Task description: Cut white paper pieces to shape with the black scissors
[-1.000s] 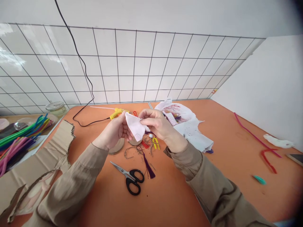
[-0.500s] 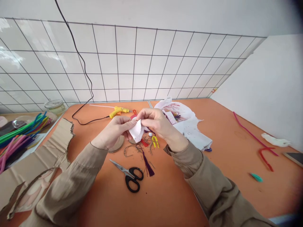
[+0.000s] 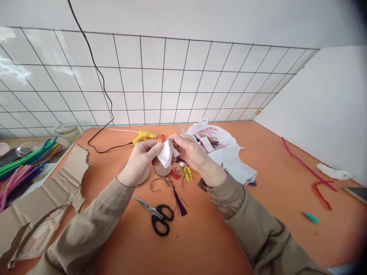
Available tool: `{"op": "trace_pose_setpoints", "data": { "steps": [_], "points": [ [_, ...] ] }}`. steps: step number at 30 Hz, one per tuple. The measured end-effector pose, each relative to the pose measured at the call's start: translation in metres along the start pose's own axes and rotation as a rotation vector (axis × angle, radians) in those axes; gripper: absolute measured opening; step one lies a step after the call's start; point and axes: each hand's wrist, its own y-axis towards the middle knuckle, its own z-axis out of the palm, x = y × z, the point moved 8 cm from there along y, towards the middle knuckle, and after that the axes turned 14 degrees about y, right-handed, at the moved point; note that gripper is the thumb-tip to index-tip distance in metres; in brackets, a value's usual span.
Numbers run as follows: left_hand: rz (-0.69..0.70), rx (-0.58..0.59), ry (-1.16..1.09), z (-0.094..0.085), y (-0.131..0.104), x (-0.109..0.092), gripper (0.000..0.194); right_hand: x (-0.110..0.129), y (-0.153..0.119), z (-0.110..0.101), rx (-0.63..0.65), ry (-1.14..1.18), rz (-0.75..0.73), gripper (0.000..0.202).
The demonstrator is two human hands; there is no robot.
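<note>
Between my two hands is a small piece of white cloth or paper [image 3: 165, 153], folded and hanging down; I cannot tell which material. My left hand [image 3: 140, 158] pinches its left side with thumb and fingers. My right hand [image 3: 189, 152] is closed at its upper right edge, its fingertips partly hidden. Below the hands lie a round cardboard disc [image 3: 163, 170], a purple tassel [image 3: 179, 202], a yellow bent pipe cleaner [image 3: 188, 173] and red scraps [image 3: 174, 175]. Black-handled scissors [image 3: 157, 214] rest nearer to me, their blades pointing to the upper left.
A yellow glue gun [image 3: 143, 136] with a black cord lies behind my left hand. Torn cardboard [image 3: 57, 183] and bundled pipe cleaners [image 3: 28, 160] are at left. A white plastic bag [image 3: 237, 162] sits at right. Farther right lie a red pipe cleaner [image 3: 321, 194] and a green piece [image 3: 311, 218].
My right hand has turned and its fingers have shifted slightly on the white piece. More of the cardboard disc beneath shows now. The view has tilted up slightly.
</note>
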Motion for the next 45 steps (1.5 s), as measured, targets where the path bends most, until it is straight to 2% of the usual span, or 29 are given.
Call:
{"op": "trace_pose_setpoints", "data": {
  "steps": [5, 9, 12, 15, 20, 24, 29, 37, 45],
  "points": [
    [0.033, -0.087, 0.045, -0.004, -0.001, -0.001, 0.039, 0.001, -0.003, 0.003, -0.040, -0.073, 0.016, 0.047],
    [0.017, -0.156, -0.008, -0.007, -0.001, 0.003, 0.039, 0.000, -0.003, 0.004, -0.029, -0.072, 0.038, 0.041],
    [-0.044, -0.140, -0.124, -0.006, -0.001, 0.011, 0.037, -0.002, -0.001, 0.001, -0.050, -0.037, 0.048, 0.042],
    [-0.134, -0.092, -0.242, -0.001, 0.000, 0.020, 0.038, -0.003, -0.001, -0.004, -0.110, -0.028, 0.042, 0.031],
    [-0.202, -0.046, -0.270, 0.004, 0.001, 0.026, 0.036, -0.002, -0.001, -0.011, -0.230, -0.015, 0.027, 0.022],
    [-0.158, -0.120, -0.252, -0.003, 0.001, 0.020, 0.019, 0.002, -0.001, -0.016, -0.293, 0.058, -0.001, 0.020],
    [-0.129, -0.075, -0.261, -0.001, 0.002, 0.015, 0.027, 0.003, -0.001, -0.016, -0.292, 0.075, 0.011, 0.019],
    [-0.114, -0.143, -0.287, -0.006, 0.003, 0.021, 0.026, 0.003, -0.003, -0.010, -0.229, -0.016, 0.016, 0.025],
    [-0.051, -0.110, -0.211, -0.005, 0.003, 0.017, 0.019, 0.002, -0.005, -0.011, -0.260, -0.048, 0.005, 0.029]
  ]
}}
